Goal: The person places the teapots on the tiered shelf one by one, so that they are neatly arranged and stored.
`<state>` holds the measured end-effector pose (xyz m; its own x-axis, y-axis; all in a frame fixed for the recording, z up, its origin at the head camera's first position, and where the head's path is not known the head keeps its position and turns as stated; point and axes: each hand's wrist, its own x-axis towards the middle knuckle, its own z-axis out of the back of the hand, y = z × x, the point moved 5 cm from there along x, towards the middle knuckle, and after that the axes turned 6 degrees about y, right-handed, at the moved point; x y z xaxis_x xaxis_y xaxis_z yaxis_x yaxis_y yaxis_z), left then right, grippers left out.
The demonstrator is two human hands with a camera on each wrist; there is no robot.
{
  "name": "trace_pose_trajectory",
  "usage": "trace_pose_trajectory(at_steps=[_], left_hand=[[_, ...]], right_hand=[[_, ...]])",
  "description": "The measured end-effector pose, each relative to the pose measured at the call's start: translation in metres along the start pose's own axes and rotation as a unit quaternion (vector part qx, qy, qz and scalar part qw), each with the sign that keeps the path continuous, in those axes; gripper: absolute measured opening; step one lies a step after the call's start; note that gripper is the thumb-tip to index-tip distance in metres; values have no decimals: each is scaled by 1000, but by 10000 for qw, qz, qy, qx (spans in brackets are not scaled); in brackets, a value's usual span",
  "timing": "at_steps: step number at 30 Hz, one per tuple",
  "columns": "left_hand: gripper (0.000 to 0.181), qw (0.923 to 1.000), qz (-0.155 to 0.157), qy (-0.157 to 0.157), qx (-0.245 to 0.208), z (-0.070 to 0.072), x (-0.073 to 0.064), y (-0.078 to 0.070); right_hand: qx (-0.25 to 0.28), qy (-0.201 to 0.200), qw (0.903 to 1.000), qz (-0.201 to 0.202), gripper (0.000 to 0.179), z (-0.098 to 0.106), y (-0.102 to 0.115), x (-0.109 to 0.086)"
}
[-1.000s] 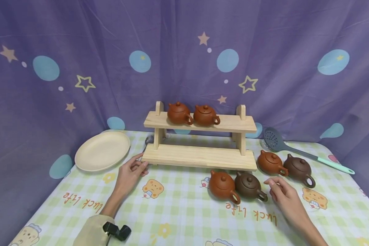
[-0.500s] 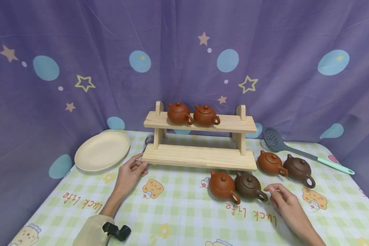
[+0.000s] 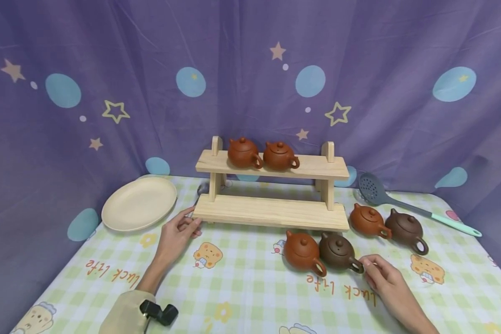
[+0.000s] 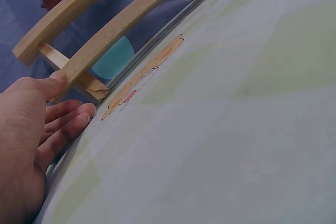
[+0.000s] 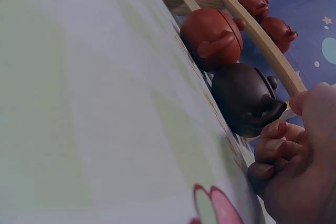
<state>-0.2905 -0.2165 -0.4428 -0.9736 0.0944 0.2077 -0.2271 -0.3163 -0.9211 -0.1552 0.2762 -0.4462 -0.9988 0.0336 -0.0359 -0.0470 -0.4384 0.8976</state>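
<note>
My left hand [image 3: 178,234] grips the left end of the lower board of a two-tier wooden shelf [image 3: 271,211]. In the left wrist view its thumb lies on the board's edge, with the other fingers below. My right hand [image 3: 387,278] pinches the handle of a dark brown teapot [image 3: 336,250] with thumb and forefinger; the remaining fingers are curled in the right wrist view. That teapot stands upright on the table, close against a reddish-brown teapot [image 3: 301,250]. On the upper board sit two more reddish-brown teapots, one on the left [image 3: 243,154] and one beside it [image 3: 279,156].
Right of the shelf stand another reddish-brown teapot [image 3: 368,220] and a dark brown one [image 3: 405,227]. Behind them lies a slotted skimmer [image 3: 373,190] with a mint handle. A cream plate [image 3: 139,204] is at the left. A dark utensil [image 3: 202,188] shows partly behind the shelf. A purple curtain [image 3: 250,102] hangs behind.
My right hand has moved down and slightly left onto the dark teapot's handle, from just right of it. My left hand and the teapots have stayed in place.
</note>
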Motion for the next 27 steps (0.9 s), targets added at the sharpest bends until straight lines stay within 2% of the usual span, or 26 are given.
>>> trace_pose_trajectory(at_steps=[18, 27], left_hand=[[51, 9999, -124, -35, 42, 1, 2, 1], [51, 10000, -93, -8, 9, 1, 2, 2]], right_hand=[[-209, 397, 9989, -111, 36, -9, 6, 2], [-259, 478, 9980, -309, 38, -10, 5, 2]])
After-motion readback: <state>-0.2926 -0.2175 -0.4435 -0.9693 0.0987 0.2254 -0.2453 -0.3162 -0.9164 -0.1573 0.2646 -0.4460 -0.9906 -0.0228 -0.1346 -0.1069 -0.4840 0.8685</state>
